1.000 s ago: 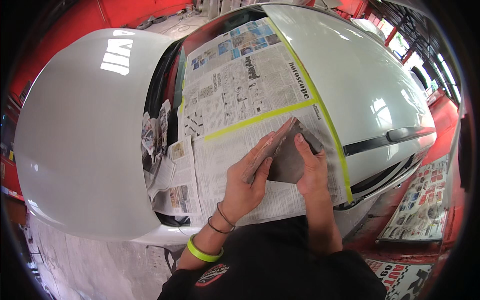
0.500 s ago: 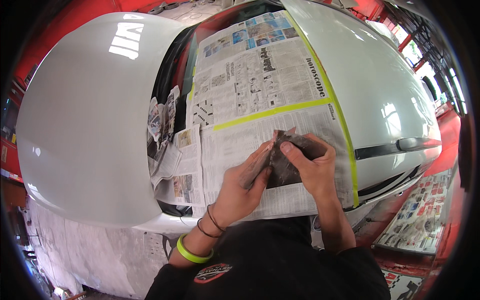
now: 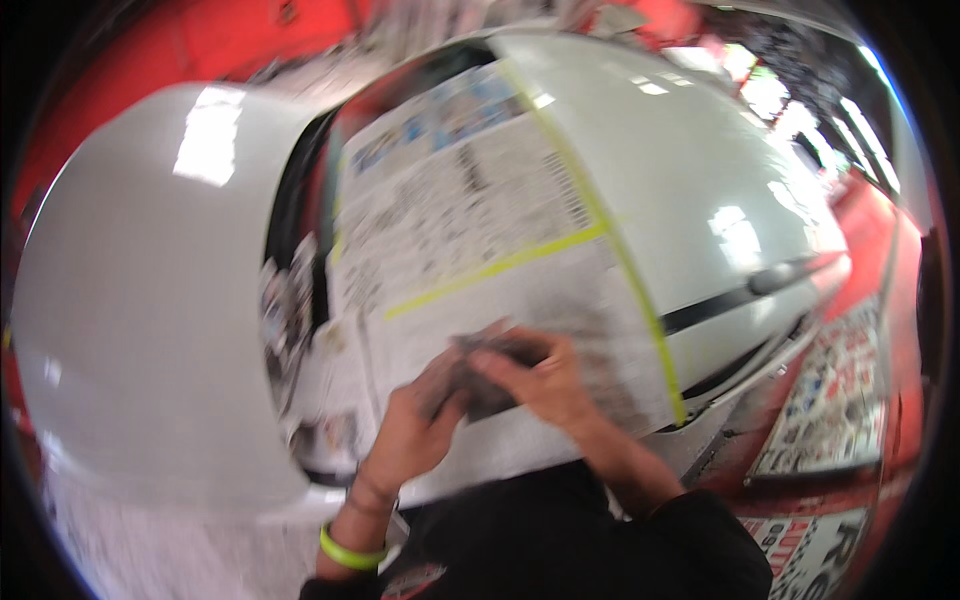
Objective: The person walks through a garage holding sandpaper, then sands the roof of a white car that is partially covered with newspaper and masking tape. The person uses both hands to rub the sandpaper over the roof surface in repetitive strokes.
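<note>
A dark grey, creased sheet of sandpaper (image 3: 488, 402) is pinched between my two hands, above the newspaper (image 3: 440, 205) that covers the car's windshield. My left hand (image 3: 422, 408) grips its left part, fingers behind and thumb in front. On the other side, my right hand (image 3: 545, 378) holds the upper right part with its thumb pressed on the face of the sheet. Motion blur smears the picture, so the folds of the sheet are hard to make out. Bright yellow masking tape (image 3: 495, 270) joins the newspaper sheets.
To the left spreads the pale car hood (image 3: 140, 310), to the right the car roof (image 3: 670, 170). Crumpled newspaper (image 3: 288, 305) lies along the hood's rear edge. A black roof strip (image 3: 710, 308) runs along the near roof side. Printed sheets (image 3: 825, 400) lie at the lower right.
Both hands and the sandpaper sit lower and further left over the newspaper. The whole view has shifted and blurred. Both hands still grip the sheet, which shows less of its dark face.
</note>
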The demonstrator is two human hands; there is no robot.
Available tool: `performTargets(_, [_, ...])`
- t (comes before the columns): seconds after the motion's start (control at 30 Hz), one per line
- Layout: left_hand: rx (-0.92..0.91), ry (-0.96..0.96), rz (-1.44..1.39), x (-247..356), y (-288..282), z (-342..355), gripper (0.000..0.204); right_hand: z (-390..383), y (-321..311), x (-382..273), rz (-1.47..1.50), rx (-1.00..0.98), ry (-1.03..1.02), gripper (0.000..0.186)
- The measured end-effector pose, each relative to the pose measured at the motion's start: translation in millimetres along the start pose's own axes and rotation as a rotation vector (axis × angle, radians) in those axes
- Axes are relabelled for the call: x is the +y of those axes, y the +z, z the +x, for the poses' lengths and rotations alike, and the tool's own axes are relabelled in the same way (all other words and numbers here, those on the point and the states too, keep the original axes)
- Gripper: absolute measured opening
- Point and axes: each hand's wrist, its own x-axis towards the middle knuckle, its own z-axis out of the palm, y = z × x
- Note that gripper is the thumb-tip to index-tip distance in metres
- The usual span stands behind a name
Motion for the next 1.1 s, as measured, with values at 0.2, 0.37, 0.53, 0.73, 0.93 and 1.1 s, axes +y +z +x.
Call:
performTargets(0.2, [0.251,0.088,0.033,25.4,24.0,44.9,0.045,16.9,-16.7,11.1,0.418,0.233,0.172,0.029])
performTargets(0.37, [0.123,-0.021,-0.014,28.3,46.4,55.1,0.054,6.2,-29.6,6.1,0.507,0.410,0.205,0.044])
performTargets(0.53, [-0.156,-0.112,0.099,34.2,42.1,59.7,0.066,-5.2,-32.8,31.6,0.572,0.521,0.126,0.036])
performTargets(0.73, [-0.241,-0.012,0.067,27.3,33.3,62.1,0.070,-14.5,-20.2,37.0,0.601,0.517,0.042,0.027])
performTargets(0.93, [-0.360,-0.029,0.022,32.6,18.7,76.5,0.071,-15.0,-20.7,29.1,0.447,0.429,-0.127,0.023])
performTargets(1.1, [-0.424,-0.113,0.045,20.4,8.9,70.5,0.075,-15.2,-17.4,31.8,0.376,0.309,-0.076,0.021])
